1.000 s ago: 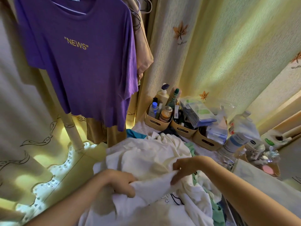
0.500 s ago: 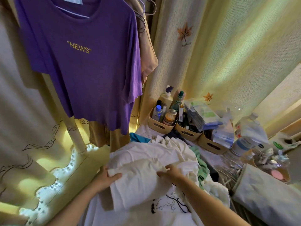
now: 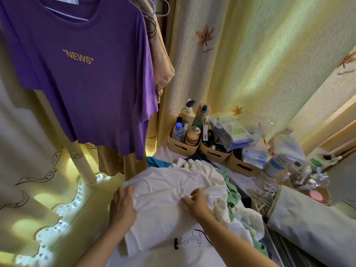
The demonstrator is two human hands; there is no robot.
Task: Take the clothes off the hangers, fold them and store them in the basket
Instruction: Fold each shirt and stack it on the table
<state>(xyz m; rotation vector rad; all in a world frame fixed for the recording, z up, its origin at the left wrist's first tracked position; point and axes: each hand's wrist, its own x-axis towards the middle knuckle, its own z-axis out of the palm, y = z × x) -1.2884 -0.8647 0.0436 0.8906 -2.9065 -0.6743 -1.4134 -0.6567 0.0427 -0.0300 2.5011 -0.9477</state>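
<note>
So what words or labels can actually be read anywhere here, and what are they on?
"NEWS", in yellow with its quote marks: on the purple T-shirt on the hanger.
Blue-capped bottle: label too blurred to read.
Script under the curtain leaf: too small to read.
Big white bottle: label blurred.
Barcode box: digits unreadable.

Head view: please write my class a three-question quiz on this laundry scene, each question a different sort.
1. True or false: the purple shirt hangs on a hanger.
2. The left hand and right hand both touch: A) white shirt B) teal cloth C) curtain.
3. Fill in: the purple shirt's printed word is ____.

Key: 1 true; 2 A; 3 NEWS.
</note>
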